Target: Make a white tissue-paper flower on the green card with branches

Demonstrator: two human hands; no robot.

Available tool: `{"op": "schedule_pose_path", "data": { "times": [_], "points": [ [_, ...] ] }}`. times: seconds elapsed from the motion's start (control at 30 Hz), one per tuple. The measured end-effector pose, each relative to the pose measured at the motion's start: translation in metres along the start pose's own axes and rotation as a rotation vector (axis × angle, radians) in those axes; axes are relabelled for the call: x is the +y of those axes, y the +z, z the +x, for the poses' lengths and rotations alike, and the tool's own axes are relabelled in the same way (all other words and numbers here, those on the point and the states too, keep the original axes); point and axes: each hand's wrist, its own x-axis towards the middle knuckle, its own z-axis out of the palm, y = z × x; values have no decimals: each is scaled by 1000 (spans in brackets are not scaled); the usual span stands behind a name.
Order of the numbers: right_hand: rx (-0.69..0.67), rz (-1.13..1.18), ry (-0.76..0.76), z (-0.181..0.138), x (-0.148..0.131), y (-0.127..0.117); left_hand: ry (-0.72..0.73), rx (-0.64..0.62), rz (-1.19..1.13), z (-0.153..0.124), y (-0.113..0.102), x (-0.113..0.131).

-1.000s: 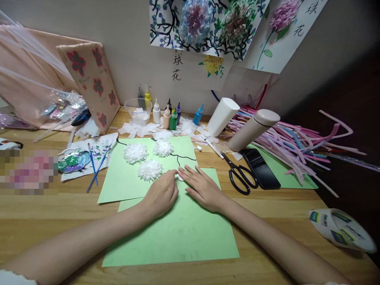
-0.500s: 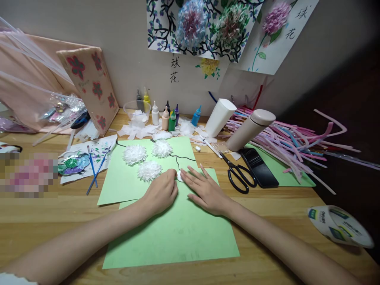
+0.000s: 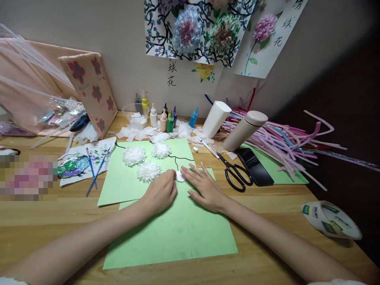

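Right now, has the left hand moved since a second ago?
No. The left hand still sits just right of the nearest white paper flower; only the view shifted.

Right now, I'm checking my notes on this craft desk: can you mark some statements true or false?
Three white tissue flowers sit on the upper green sheet. True.
The right hand holds the scissors. False: it lies flat on the lower green sheet; the scissors lie on the table.
The left hand is curled beside a small white piece. True.
The paint bottles stand at the near table edge. False: they stand at the back, by the wall.
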Motion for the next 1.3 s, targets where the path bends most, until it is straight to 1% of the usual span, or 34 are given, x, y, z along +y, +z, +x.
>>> {"op": "schedule_pose_path", "data": {
  "times": [0.17,0.33,0.47,0.53,0.7,0.87,1.07,1.3],
  "points": [
    [-24,8,-51,4,-1,0,-24,27,-22,0,0,0],
    [41,5,-63,6,0,0,-50,23,-30,0,0,2],
    [30,-4,-74,8,1,2,-55,23,-19,1,0,3],
    [28,-3,-62,11,0,2,-67,23,-10,1,0,3],
    [80,-37,-51,15,-3,2,-64,32,8,1,-1,4],
    [51,-65,8,17,-1,4,-60,31,5,1,-1,4],
    [68,-99,64,17,1,9,-56,18,7,1,-2,3],
    [139,-122,97,16,3,11,-56,10,4,1,-1,4]
  ]
}}
